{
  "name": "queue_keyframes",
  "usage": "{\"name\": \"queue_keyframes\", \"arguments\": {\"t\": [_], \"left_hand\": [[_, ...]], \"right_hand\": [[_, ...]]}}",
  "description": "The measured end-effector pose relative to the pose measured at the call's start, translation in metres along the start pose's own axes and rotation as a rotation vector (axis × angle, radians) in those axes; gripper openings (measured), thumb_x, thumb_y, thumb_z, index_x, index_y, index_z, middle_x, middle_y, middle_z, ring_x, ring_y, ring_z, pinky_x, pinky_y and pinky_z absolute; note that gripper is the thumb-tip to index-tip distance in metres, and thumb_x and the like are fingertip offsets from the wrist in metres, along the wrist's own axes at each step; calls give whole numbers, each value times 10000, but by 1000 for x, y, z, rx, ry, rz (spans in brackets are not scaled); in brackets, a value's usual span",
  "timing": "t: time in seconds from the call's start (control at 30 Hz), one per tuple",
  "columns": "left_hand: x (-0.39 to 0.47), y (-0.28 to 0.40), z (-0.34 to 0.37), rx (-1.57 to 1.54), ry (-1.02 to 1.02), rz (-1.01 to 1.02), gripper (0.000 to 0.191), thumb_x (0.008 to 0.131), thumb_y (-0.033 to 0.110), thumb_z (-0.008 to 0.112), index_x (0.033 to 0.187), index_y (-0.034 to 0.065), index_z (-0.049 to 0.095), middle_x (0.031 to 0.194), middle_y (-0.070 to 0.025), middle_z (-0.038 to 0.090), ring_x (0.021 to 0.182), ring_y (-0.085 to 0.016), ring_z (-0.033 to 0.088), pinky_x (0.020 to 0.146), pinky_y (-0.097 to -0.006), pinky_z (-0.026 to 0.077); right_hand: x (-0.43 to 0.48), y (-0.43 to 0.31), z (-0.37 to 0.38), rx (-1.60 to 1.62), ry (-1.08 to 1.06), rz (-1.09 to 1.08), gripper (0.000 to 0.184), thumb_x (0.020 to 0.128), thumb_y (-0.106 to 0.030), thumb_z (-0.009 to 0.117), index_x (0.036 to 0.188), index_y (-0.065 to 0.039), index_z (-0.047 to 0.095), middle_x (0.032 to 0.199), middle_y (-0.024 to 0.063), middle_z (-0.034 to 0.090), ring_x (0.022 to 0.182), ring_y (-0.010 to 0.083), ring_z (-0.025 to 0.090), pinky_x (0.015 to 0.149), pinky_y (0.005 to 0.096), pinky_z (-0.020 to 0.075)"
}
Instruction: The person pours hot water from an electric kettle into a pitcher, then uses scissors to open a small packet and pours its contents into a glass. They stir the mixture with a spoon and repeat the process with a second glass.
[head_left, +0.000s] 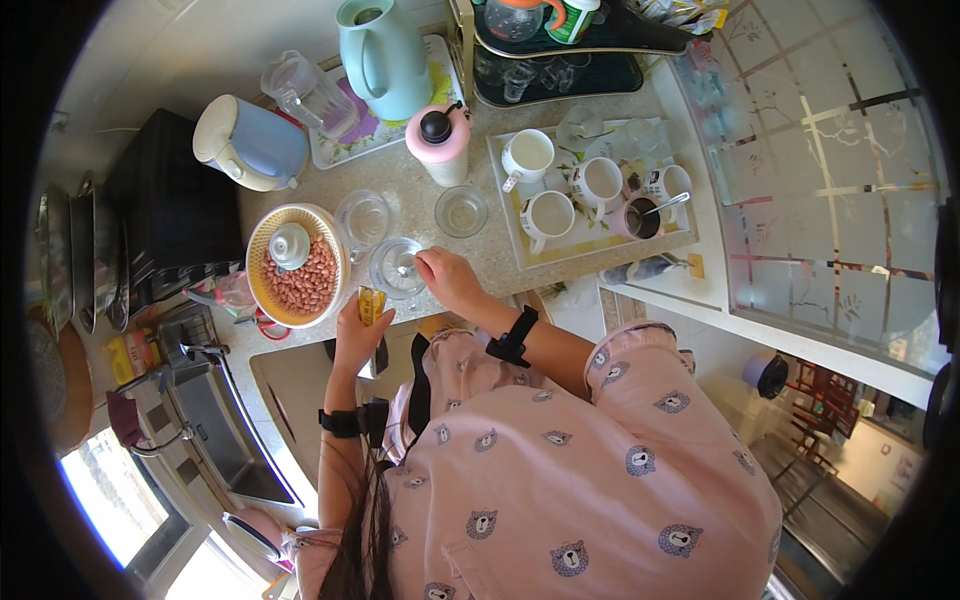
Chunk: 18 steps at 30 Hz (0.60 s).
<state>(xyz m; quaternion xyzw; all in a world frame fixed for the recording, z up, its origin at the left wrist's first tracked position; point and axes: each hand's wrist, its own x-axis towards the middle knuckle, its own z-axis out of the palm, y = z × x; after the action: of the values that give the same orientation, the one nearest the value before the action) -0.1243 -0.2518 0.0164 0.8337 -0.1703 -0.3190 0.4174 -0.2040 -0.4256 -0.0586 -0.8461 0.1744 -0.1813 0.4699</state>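
In my left hand (358, 334) is a small yellow packet (371, 305), gripped upright near the counter's front edge. My right hand (452, 281) has its fingers pinched together at the right rim of a clear glass cup (391, 281). A small shiny piece, apparently a metal spoon (406, 271), shows inside that cup at my fingertips; its handle is mostly hidden. Just behind stands another glass cup (364, 217). Left of both cups is a cream plastic basket (259, 289) of peanut kernels (311, 281), with a clear lidded item (289, 246) resting on them.
An empty-looking glass (461, 212) and a pink-topped bottle (439, 146) stand behind. On the right, a tray (536, 259) carries several white mugs (547, 214) and a pink mug (628, 219). A blue kettle (262, 142) and red-handled scissors (274, 328) are leftward.
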Motion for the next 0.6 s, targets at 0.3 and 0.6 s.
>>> {"name": "queue_keyframes", "arguments": {"t": [0.3, 0.6], "left_hand": [[1, 5, 1, 40, -13, 15, 232, 757, 118, 711, 867, -4, 547, 592, -26, 519, 467, -96, 472, 422, -270, 374], [5, -6, -1, 94, 24, 164, 231, 755, 119, 715, 847, 0, 541, 578, -31, 508, 458, -99, 472, 422, -270, 369]], "right_hand": [[-11, -10, -20, 130, -37, 188, 304, 827, -187, 663, 1054, -7, 570, 668, 120, 589, 588, 263, 574, 549, 357, 448], [-56, 23, -67, 461, 450, 839, 364, 822, -209, 685, 1032, 14, 488, 638, 92, 601, 516, 145, 573, 466, 301, 444]]}}
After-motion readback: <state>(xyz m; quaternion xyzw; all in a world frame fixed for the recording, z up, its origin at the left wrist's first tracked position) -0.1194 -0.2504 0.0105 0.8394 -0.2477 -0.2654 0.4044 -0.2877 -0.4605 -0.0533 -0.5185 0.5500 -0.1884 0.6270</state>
